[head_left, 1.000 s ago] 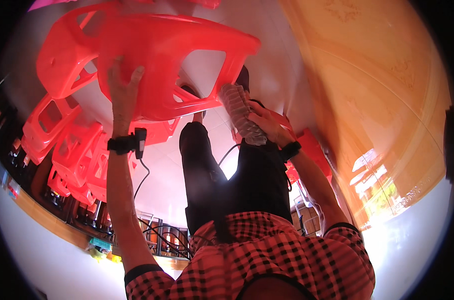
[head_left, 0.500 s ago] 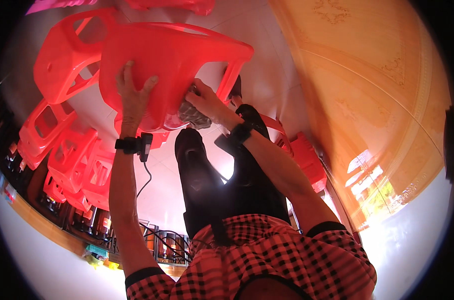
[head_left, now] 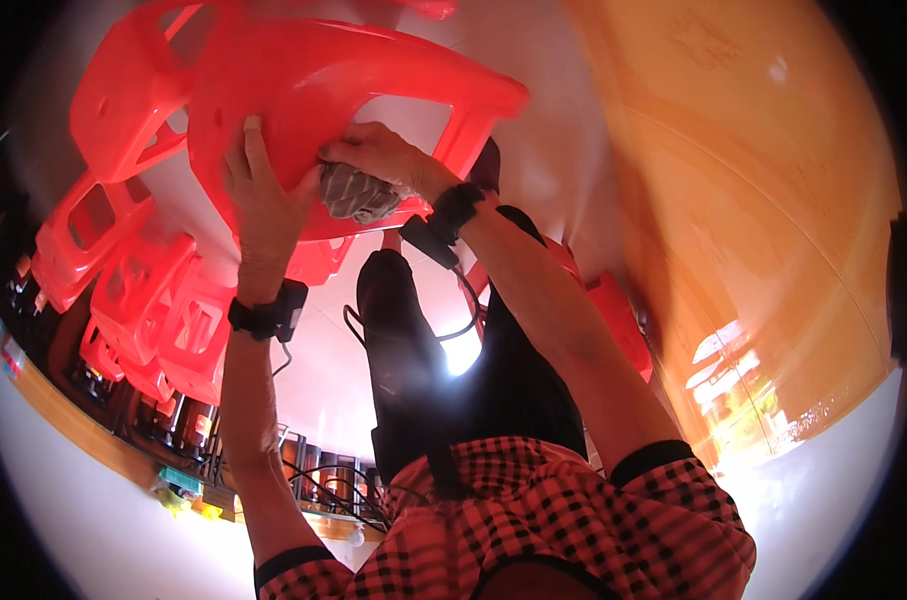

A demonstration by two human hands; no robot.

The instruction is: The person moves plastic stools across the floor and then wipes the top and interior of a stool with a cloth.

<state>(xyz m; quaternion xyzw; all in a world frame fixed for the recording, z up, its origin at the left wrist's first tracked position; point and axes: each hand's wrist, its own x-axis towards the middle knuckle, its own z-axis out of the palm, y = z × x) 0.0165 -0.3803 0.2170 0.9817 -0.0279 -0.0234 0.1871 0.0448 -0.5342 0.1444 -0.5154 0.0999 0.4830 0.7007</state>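
Observation:
A red plastic stool (head_left: 284, 75) is tipped over in front of me, one side facing me and an opening between its legs at the right. My left hand (head_left: 266, 212) lies spread on that side, fingers pointing away and thumb held apart. Bunched under my right hand (head_left: 386, 158) is a grey-brown patterned cloth (head_left: 356, 193), pressed to the stool's surface close to my left thumb. The right fingers are bent over the cloth and partly hidden. Both wrists carry black straps with small devices and cables.
Another red stool (head_left: 129, 95) stands just left of this one. Several more stools (head_left: 144, 300) crowd the left side, beside racks of bottles (head_left: 339, 480). Glossy orange-brown panelling (head_left: 744, 180) rises on the right, with a red stool (head_left: 619, 320) near its foot.
My right hand has slid the cloth up and left across the stool, toward my left hand. The left hand stays on the stool, slightly shifted. The stool has shifted a little up in view.

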